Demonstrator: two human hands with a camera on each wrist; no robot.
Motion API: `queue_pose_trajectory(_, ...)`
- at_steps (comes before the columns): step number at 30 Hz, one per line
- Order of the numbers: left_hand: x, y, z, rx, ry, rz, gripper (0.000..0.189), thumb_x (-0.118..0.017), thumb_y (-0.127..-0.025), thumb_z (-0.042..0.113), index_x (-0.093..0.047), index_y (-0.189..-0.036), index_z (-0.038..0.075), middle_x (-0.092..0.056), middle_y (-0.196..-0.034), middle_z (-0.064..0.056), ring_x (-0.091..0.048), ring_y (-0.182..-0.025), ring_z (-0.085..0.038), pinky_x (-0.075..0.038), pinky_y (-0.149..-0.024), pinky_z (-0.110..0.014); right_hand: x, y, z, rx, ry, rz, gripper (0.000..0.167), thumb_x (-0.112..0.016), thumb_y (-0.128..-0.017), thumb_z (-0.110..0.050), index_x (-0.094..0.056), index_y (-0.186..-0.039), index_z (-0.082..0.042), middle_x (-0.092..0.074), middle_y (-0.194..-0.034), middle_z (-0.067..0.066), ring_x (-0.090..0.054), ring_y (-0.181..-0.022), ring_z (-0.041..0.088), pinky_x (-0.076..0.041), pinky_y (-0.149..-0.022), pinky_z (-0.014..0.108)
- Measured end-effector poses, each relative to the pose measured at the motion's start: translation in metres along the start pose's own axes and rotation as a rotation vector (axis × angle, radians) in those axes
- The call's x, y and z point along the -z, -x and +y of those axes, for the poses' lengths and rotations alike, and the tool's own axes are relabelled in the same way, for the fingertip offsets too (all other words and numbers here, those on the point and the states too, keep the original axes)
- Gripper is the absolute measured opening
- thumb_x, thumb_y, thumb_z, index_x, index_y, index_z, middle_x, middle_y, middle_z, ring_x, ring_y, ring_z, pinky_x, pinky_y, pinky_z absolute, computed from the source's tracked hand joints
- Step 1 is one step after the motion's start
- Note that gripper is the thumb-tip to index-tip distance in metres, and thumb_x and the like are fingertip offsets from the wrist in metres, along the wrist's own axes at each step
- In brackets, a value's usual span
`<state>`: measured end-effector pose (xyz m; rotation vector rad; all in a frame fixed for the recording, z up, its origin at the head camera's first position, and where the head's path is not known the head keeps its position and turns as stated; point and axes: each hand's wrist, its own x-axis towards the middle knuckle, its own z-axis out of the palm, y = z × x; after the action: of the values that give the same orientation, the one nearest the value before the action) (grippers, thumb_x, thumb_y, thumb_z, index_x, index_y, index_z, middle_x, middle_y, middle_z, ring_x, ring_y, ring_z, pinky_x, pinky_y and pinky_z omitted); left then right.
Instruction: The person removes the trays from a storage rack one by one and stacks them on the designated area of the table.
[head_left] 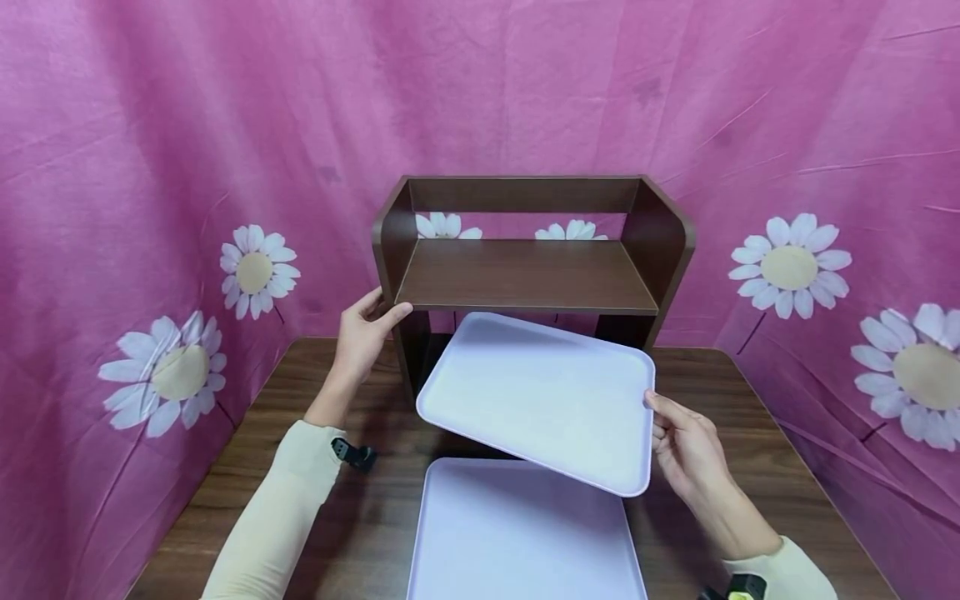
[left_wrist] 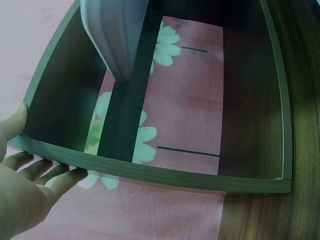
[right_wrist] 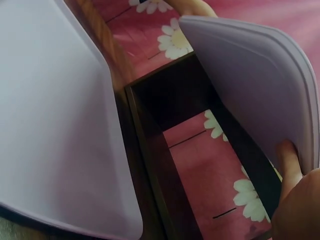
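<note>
A dark brown wooden desktop shelf (head_left: 525,273) stands at the back of the table. My left hand (head_left: 358,340) grips its left side panel, thumb at the front edge and fingers along the outer face, as the left wrist view also shows (left_wrist: 30,200). With my right hand (head_left: 693,454) I hold a pale lilac rectangular tray (head_left: 543,404) by its right edge, thumb on top and fingers beneath. It is raised and tilted in front of the shelf's lower opening. Below it, a second lilac tray (head_left: 521,533) lies on the table, partly overlapped by the raised one.
The wood-grain table (head_left: 247,492) extends to both sides of the shelf. A pink curtain (head_left: 517,92) with white daisies hangs behind and around it. Through the shelf's open back, the curtain shows.
</note>
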<state>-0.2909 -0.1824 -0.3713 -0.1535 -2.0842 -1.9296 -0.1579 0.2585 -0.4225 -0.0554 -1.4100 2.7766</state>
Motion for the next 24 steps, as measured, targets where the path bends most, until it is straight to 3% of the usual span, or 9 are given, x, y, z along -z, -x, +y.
queue_pose_trajectory(6,0.0,0.001,0.001,0.009,-0.018,-0.004,0.059,-0.084,-0.095,0.024,-0.063,-0.149,0.011,-0.07,-0.141,-0.017,-0.069,-0.115,-0.007,-0.056,-0.089,-0.016,0.002,0.002,-0.007,-0.027,0.042,0.038,0.041,-0.05,-0.111,-0.002,-0.081,-0.083,-0.008,-0.067,-0.067,-0.004,-0.041,-0.057,0.006,-0.032,-0.051,0.018)
queue_pose_trajectory(11,0.001,0.002,0.003,0.008,-0.014,-0.005,0.059,-0.084,-0.095,0.024,-0.064,-0.149,0.011,-0.07,-0.141,-0.017,-0.069,-0.119,-0.012,-0.056,-0.089,-0.016,0.002,0.004,-0.01,-0.059,0.061,0.047,0.041,-0.052,-0.11,-0.002,-0.081,-0.082,-0.01,-0.071,-0.068,-0.004,-0.061,-0.06,0.004,-0.053,-0.057,0.017)
queue_pose_trajectory(15,0.002,0.002,0.002,0.007,-0.016,-0.014,0.06,-0.084,-0.095,0.025,-0.063,-0.15,0.011,-0.069,-0.143,-0.017,-0.067,-0.127,-0.02,-0.055,-0.091,-0.016,0.003,0.008,-0.011,-0.077,0.092,0.007,0.044,-0.05,-0.111,-0.004,-0.079,-0.08,-0.011,-0.068,-0.066,-0.005,-0.065,-0.06,0.003,-0.056,-0.057,0.019)
queue_pose_trajectory(18,0.002,0.002,0.002,0.01,-0.026,-0.015,0.06,-0.084,-0.095,0.026,-0.062,-0.15,0.012,-0.069,-0.143,-0.016,-0.067,-0.128,-0.022,-0.055,-0.091,-0.015,0.003,0.011,-0.011,-0.093,0.131,-0.018,0.044,-0.05,-0.112,-0.007,-0.078,-0.08,-0.013,-0.063,-0.063,-0.008,-0.059,-0.056,0.001,-0.052,-0.051,0.017)
queue_pose_trajectory(24,0.001,0.002,0.002,0.008,-0.036,-0.004,0.059,-0.084,-0.095,0.026,-0.064,-0.148,0.012,-0.07,-0.141,-0.017,-0.068,-0.122,-0.015,-0.055,-0.089,-0.015,0.006,0.018,-0.01,-0.133,0.172,-0.046,0.044,-0.051,-0.113,-0.011,-0.077,-0.078,-0.017,-0.06,-0.062,-0.012,-0.051,-0.055,-0.001,-0.046,-0.047,0.016)
